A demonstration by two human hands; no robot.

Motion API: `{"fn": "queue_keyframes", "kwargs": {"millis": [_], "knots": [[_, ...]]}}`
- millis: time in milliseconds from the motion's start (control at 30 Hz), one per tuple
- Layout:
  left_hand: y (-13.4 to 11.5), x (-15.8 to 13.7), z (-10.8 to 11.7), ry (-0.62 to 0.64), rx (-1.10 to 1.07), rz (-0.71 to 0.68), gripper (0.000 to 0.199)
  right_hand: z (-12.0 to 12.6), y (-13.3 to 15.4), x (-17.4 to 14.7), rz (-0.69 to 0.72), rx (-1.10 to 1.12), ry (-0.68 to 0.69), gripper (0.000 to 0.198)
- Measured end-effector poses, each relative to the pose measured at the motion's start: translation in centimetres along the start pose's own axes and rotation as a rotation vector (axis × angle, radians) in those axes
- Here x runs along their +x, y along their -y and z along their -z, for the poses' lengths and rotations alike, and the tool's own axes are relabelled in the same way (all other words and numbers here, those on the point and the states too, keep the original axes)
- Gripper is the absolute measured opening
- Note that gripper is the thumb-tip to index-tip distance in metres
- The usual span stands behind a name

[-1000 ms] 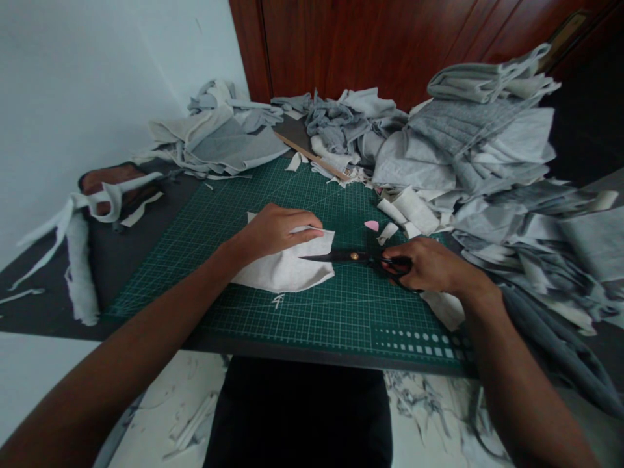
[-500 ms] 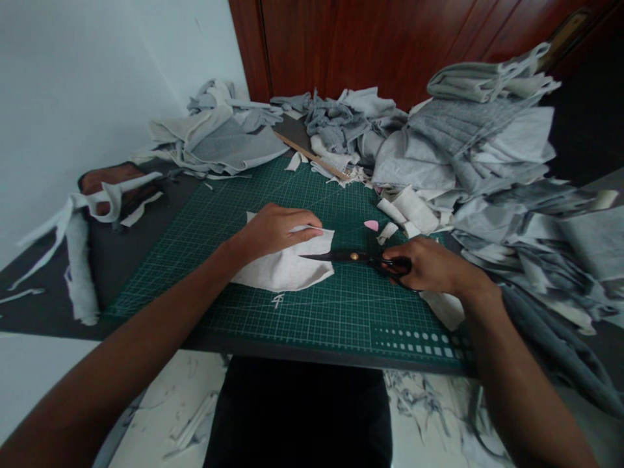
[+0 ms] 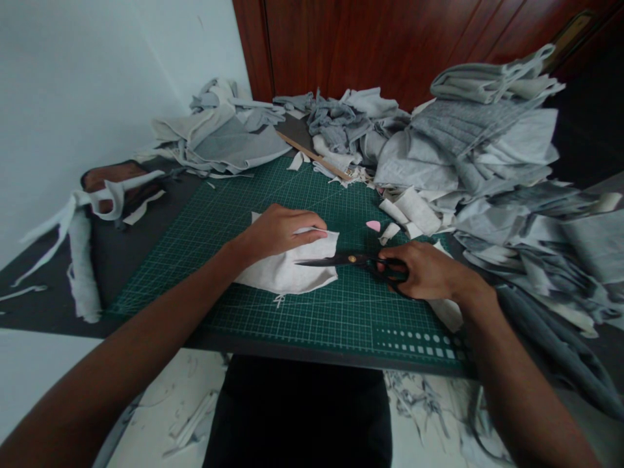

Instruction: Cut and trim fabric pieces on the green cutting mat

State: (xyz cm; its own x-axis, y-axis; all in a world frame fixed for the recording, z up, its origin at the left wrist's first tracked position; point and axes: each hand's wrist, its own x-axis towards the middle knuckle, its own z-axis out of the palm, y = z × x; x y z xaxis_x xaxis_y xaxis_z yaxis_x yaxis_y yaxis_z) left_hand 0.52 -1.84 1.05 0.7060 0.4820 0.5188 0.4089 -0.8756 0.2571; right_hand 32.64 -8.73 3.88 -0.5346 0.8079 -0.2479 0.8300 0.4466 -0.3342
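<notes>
A piece of off-white fabric lies on the green cutting mat, its upper edge lifted a little. My left hand is pinched on that upper part, thumb and fingers together. Black scissors are in my right hand, with the fingers through the handles. Their blades point left and reach over the fabric's right side, close to my left fingers. A small white thread scrap rests just below the fabric. Part of another pale strip shows beneath my right wrist.
Grey and cream fabric is heaped at the back left and in a tall pile on the right. A wooden ruler lies at the back. A pink chalk piece sits near cream offcuts. Scraps litter the floor.
The scissors have slid slightly left and down over the fabric, and their blades look closer together. My left hand keeps its hold on the fabric. The whole view has shifted a little.
</notes>
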Motion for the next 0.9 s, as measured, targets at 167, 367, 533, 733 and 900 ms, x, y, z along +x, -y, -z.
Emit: {"fn": "queue_keyframes", "kwargs": {"millis": [167, 367, 533, 733, 900], "knots": [[-0.3, 0.2, -0.2, -0.013, 0.023, -0.046, 0.036, 0.0, 0.6, 0.1, 0.003, 0.006, 0.012, 0.023], [-0.4, 0.1, -0.5, -0.048, 0.049, -0.097, 0.035, -0.1, 1.0, 0.1, -0.007, -0.028, 0.016, 0.027], [-0.7, 0.2, -0.6, -0.047, 0.026, -0.103, 0.03, -0.1, 1.2, 0.2, -0.003, -0.031, 0.024, 0.025], [-0.9, 0.2, -1.0, -0.056, 0.03, -0.13, 0.028, -0.3, 1.2, 0.4, 0.006, -0.01, 0.028, 0.026], [-1.0, 0.3, -1.1, -0.071, 0.018, -0.136, 0.025, -0.5, 1.3, 0.4, 0.02, -0.019, 0.021, 0.026]]}}
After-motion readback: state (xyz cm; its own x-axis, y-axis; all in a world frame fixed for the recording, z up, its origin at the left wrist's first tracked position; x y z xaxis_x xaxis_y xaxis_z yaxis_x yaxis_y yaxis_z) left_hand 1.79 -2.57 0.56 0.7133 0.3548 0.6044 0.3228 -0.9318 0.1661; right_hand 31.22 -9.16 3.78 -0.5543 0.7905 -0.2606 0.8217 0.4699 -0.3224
